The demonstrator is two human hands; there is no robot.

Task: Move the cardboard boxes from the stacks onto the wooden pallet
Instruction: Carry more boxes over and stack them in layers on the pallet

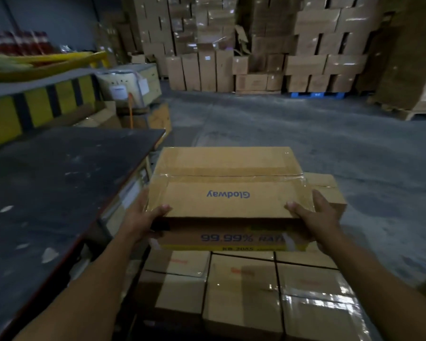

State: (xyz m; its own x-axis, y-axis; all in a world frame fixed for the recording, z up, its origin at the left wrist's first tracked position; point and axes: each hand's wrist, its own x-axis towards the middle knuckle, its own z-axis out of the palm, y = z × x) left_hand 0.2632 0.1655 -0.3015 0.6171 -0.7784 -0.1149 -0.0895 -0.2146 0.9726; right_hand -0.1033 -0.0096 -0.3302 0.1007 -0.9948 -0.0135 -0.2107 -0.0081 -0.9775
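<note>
The left hand point(143, 217) and the right hand point(317, 215) are gripping a cardboard box point(229, 200) between them, one at each near corner. Each thumb is lying on the taped top face, while the other fingers point(318, 196) are curling round the sides. They are clamping only this box. It is being held level, with the printed word "Glodway" reading upside down between the two thumbs and "99.99%" showing on the near face just below them. Right under the fingers, a layer of smaller boxes point(241, 286) is sitting packed edge to edge; whether the held box is touching them cannot be told. Another box point(330, 190) is showing just beyond the right fingers. All are taped shut, so their contents are hidden. Left of the left fingers a dark counter point(59, 183) is standing. Far beyond the fingers, across the concrete floor point(305, 134), tall stacks point(231, 57) of cardboard boxes are standing, some on a blue pallet point(315, 94).
</note>
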